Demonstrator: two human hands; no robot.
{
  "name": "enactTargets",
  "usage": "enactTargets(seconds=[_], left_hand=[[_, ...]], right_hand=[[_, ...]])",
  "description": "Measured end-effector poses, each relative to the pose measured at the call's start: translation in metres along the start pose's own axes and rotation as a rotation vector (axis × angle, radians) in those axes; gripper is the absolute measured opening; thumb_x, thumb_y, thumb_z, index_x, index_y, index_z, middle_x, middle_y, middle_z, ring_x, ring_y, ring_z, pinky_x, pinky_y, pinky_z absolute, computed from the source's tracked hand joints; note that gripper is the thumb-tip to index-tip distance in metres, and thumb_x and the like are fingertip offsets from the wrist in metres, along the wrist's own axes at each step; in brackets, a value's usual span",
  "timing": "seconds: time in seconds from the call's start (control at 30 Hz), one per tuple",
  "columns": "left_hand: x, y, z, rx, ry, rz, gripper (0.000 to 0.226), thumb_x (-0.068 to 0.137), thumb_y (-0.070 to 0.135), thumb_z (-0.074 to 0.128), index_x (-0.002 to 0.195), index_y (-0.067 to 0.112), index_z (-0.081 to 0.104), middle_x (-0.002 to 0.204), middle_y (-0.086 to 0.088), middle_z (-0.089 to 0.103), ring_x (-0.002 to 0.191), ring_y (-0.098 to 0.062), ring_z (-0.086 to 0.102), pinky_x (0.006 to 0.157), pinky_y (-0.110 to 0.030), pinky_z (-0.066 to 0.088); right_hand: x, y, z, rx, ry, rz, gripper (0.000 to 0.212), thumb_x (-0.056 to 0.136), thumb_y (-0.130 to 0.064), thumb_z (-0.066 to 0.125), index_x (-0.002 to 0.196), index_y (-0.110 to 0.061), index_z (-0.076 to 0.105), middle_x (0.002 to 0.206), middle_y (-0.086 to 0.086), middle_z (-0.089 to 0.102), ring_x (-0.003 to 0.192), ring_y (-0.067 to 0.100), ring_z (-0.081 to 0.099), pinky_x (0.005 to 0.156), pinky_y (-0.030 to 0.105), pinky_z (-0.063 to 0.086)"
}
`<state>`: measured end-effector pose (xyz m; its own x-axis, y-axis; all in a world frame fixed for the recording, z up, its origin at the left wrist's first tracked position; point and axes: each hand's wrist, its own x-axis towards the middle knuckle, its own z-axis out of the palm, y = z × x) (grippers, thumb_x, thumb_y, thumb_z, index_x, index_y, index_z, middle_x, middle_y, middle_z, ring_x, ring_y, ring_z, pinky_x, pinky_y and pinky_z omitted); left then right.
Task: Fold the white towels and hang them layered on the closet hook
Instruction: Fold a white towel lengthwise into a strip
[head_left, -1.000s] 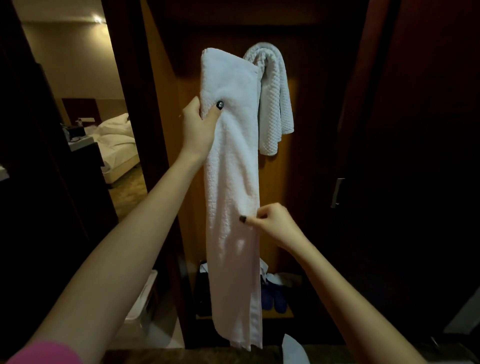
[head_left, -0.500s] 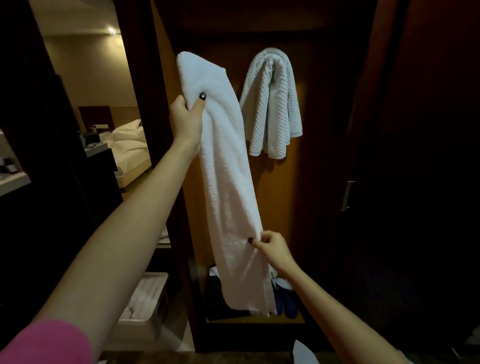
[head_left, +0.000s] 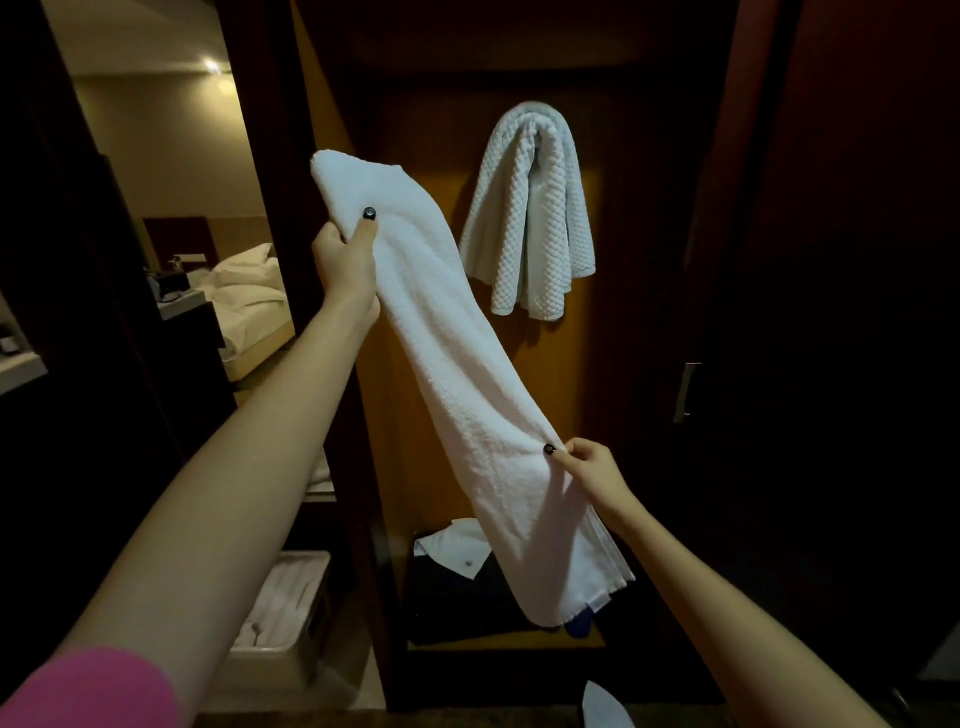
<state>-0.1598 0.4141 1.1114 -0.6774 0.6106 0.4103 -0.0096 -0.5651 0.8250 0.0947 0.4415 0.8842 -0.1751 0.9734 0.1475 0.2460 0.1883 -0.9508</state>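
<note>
A long white towel, folded into a narrow strip, slants from upper left down to lower right in front of the open closet. My left hand grips it near its top end, thumb on the front. My right hand pinches its right edge low down, a short way above the loose bottom end. A second white towel with a waffle texture hangs draped over the closet hook on the back panel, up and to the right of the held towel; the hook itself is hidden under it.
Dark clothing and a white shirt lie on the closet's bottom shelf. A white tray stands on the floor at the left. The dark closet door with its handle stands at the right. A bed shows through the doorway.
The held towel has tilted from hanging straight down to a slant. My left hand dropped and drifted left, away from the hung towel, while my right hand drew the lower part out to the right.
</note>
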Motion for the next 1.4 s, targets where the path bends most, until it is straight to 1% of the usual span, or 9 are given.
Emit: enactTargets(seconds=[0.07,0.17,0.27,0.43,0.6,0.7,0.83,1.1,1.4], left_hand=[[-0.002,0.001,0.003,-0.033,-0.036,-0.009,0.013,0.096,0.014,0.06,0.105,0.005,0.059,0.108,-0.011,0.068,0.094,-0.019,0.069,0.07,-0.025,0.055],[-0.006,0.006,0.01,-0.081,-0.117,-0.024,0.006,0.095,0.014,0.061,0.097,0.008,0.059,0.102,-0.01,0.069,0.09,-0.02,0.07,0.069,-0.027,0.056],[-0.011,0.016,0.021,-0.121,-0.172,-0.026,0.009,0.095,0.014,0.062,0.099,0.006,0.059,0.1,-0.01,0.069,0.087,-0.019,0.071,0.069,-0.028,0.057],[-0.015,0.036,0.025,-0.148,-0.266,-0.032,0.022,0.095,0.01,0.062,0.112,-0.003,0.058,0.105,-0.016,0.07,0.09,-0.022,0.072,0.07,-0.03,0.058],[-0.009,0.051,0.014,-0.17,-0.306,-0.065,0.028,0.094,0.009,0.063,0.118,-0.005,0.058,0.106,-0.016,0.07,0.092,-0.024,0.072,0.071,-0.032,0.057],[-0.007,0.055,0.006,-0.189,-0.362,-0.149,0.034,0.094,0.01,0.063,0.122,-0.006,0.056,0.105,-0.016,0.07,0.095,-0.026,0.071,0.074,-0.034,0.058],[-0.005,0.059,-0.001,-0.198,-0.461,-0.192,0.032,0.094,0.012,0.061,0.121,-0.005,0.058,0.105,-0.014,0.069,0.1,-0.026,0.068,0.088,-0.038,0.056],[0.004,0.053,-0.017,-0.194,-0.39,-0.179,0.015,0.094,0.008,0.06,0.106,0.0,0.063,0.091,-0.009,0.071,0.088,-0.021,0.07,0.08,-0.033,0.057],[0.02,0.015,-0.043,-0.129,-0.12,-0.172,0.025,0.097,0.005,0.055,0.122,0.004,0.056,0.109,-0.009,0.067,0.099,-0.021,0.067,0.076,-0.032,0.057]], right_hand=[[-0.002,-0.003,-0.003,-0.029,-0.037,-0.007,0.01,0.092,-0.02,0.066,0.088,-0.015,0.058,0.071,-0.004,0.052,0.06,0.009,0.046,0.051,0.016,0.035],[-0.009,-0.01,-0.003,0.002,-0.197,-0.007,0.025,0.092,-0.016,0.065,0.116,-0.02,0.059,0.102,-0.001,0.064,0.082,0.012,0.064,0.065,0.019,0.051],[-0.015,-0.022,0.007,0.204,-0.368,0.016,0.024,0.09,-0.018,0.069,0.113,-0.011,0.067,0.109,0.007,0.073,0.095,0.024,0.072,0.077,0.033,0.059],[-0.016,-0.047,0.034,0.16,-0.351,-0.144,0.027,0.093,-0.025,0.066,0.103,0.0,0.072,0.103,0.018,0.072,0.093,0.03,0.069,0.08,0.039,0.054],[-0.016,-0.058,0.047,0.19,-0.332,-0.21,0.017,0.093,-0.019,0.066,0.103,-0.007,0.072,0.108,0.011,0.069,0.106,0.029,0.064,0.094,0.042,0.051],[-0.01,-0.064,0.05,0.135,-0.355,-0.216,0.015,0.09,-0.018,0.069,0.103,-0.013,0.073,0.122,-0.007,0.06,0.122,0.011,0.052,0.104,0.033,0.043],[-0.011,-0.069,0.052,0.271,-0.531,-0.119,0.01,0.092,-0.013,0.065,0.1,-0.012,0.072,0.098,-0.002,0.074,0.088,0.013,0.07,0.075,0.024,0.056],[-0.018,-0.067,0.05,0.241,-0.445,-0.105,0.044,0.078,-0.028,0.08,0.09,0.012,0.065,0.09,0.025,0.068,0.081,0.034,0.063,0.078,0.046,0.05],[-0.009,-0.068,0.003,-0.131,-0.15,-0.351,0.047,0.082,-0.037,0.076,0.066,-0.005,0.045,0.066,0.01,0.047,0.062,0.008,0.041,0.058,0.027,0.031]])
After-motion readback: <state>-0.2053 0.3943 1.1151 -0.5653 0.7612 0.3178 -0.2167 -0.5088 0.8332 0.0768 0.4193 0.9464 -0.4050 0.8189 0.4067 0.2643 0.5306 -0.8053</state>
